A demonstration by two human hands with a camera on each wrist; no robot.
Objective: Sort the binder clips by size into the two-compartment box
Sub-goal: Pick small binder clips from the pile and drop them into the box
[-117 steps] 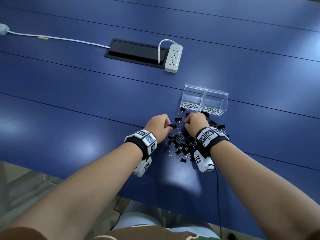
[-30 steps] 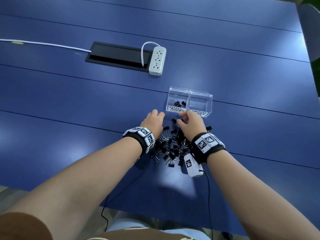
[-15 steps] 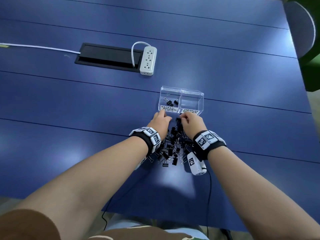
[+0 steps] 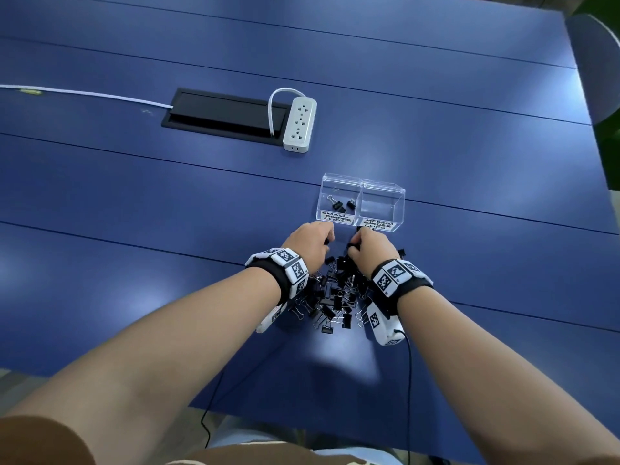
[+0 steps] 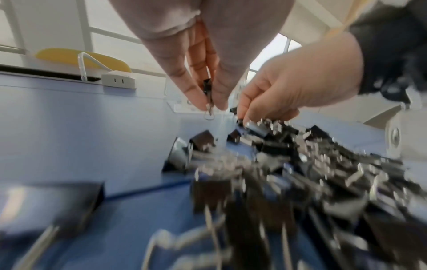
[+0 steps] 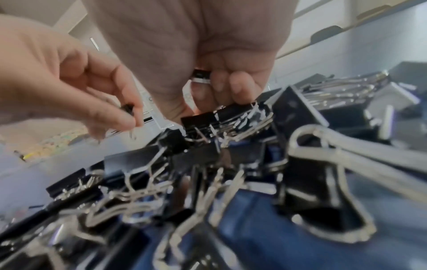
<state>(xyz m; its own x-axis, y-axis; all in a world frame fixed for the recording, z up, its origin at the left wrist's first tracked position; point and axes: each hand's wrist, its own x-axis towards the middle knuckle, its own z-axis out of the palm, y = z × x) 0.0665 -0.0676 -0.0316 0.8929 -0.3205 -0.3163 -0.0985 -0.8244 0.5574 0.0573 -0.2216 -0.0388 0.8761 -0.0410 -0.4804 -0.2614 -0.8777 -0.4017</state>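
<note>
A heap of black binder clips (image 4: 335, 297) lies on the blue table between my wrists. Just beyond it stands the clear two-compartment box (image 4: 360, 204); its left cell, labelled small, holds a few small clips (image 4: 339, 205), and its right cell, labelled medium, looks empty. My left hand (image 4: 310, 245) pinches a small binder clip (image 5: 207, 89) between thumb and fingers, wire loop hanging down, a little short of the box. My right hand (image 4: 370, 248) curls over the far end of the heap and holds a small clip (image 6: 201, 75) inside its fingers, fingertips touching other clips (image 6: 221, 115).
A white power strip (image 4: 299, 124) and a black cable hatch (image 4: 218, 112) lie farther back on the table (image 4: 134, 203), with a white cord (image 4: 84, 94) running left. A grey chair back (image 4: 593, 62) shows at the right edge. Thin black cables hang off the near edge.
Both hands stay at the far end of the heap. The left hand's fingers, stretched toward the box half a second ago, are now drawn back and pinching a small clip.
</note>
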